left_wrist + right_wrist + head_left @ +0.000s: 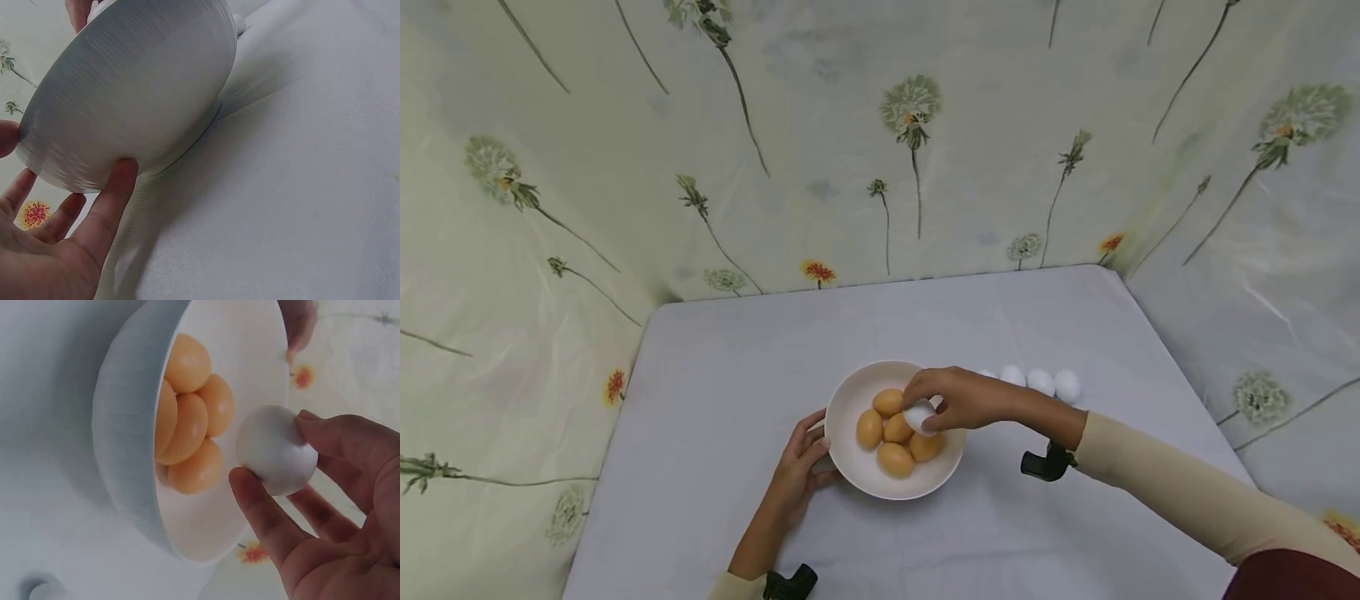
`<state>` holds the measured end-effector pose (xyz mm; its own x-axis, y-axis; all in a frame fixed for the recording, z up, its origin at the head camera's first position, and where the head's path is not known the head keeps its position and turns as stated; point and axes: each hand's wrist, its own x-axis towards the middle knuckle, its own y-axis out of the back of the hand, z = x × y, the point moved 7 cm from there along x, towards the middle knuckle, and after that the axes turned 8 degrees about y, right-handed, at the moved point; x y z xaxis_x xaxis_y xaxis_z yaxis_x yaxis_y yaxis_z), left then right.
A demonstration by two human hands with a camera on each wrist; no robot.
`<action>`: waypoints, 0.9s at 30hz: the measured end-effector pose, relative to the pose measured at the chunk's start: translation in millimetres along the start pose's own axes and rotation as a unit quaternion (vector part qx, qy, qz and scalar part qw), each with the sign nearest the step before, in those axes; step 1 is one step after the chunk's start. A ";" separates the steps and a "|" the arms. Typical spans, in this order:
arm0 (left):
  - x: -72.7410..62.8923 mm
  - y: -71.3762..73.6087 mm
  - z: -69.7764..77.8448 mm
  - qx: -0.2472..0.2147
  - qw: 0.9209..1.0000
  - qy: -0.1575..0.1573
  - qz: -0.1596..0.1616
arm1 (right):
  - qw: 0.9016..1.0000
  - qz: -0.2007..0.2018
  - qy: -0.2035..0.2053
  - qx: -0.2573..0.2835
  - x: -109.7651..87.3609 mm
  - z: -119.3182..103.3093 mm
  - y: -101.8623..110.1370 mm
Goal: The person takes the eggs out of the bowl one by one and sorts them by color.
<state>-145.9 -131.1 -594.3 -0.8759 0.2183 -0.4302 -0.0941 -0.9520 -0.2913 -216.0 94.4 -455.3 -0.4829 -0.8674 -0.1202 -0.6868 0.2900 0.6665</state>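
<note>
A white bowl stands on the table with several brown eggs lying in it. At its left side, my left hand touches the outer wall with spread, fairly straight fingers. Over the right part of the bowl, my right hand pinches a white egg between thumb and fingertips. That egg is above the brown ones; in the right wrist view it appears apart from them. The right hand hides part of the bowl's far right rim in the head view.
Beyond the right forearm, several white eggs lie in a row, partly hidden by the arm. A white cloth covers the table. Dandelion-print sheeting rises behind and at both sides.
</note>
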 end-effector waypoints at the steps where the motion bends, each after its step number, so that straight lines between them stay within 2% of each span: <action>1: -0.2 -0.7 0.0 0.001 1.000 0.000 -0.001 | 1.000 0.004 -0.003 0.000 -3.8 0.3 3.4; 6: -0.1 -4.3 0.3 -0.002 1.000 0.003 -0.002 | 0.999 0.035 -0.026 -0.013 -27.0 8.6 22.3; 12: 0.8 -6.0 1.3 -0.004 1.000 0.001 -0.002 | 0.993 0.096 -0.061 -0.012 -63.7 28.8 50.4; 19: -0.7 -5.1 1.5 0.008 1.000 -0.005 -0.001 | 0.980 0.157 -0.120 -0.015 -109.8 63.3 72.2; 27: -4.9 -4.8 0.0 0.004 1.000 -0.007 -0.003 | 0.962 0.175 -0.203 -0.045 -159.7 96.9 87.4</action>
<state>-141.2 -127.6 -590.8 -0.8815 0.2214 -0.4171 -0.1036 -0.9524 -0.2866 -251.6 297.5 -449.1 -0.8613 -0.4879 -0.1421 -0.4020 0.4832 0.7778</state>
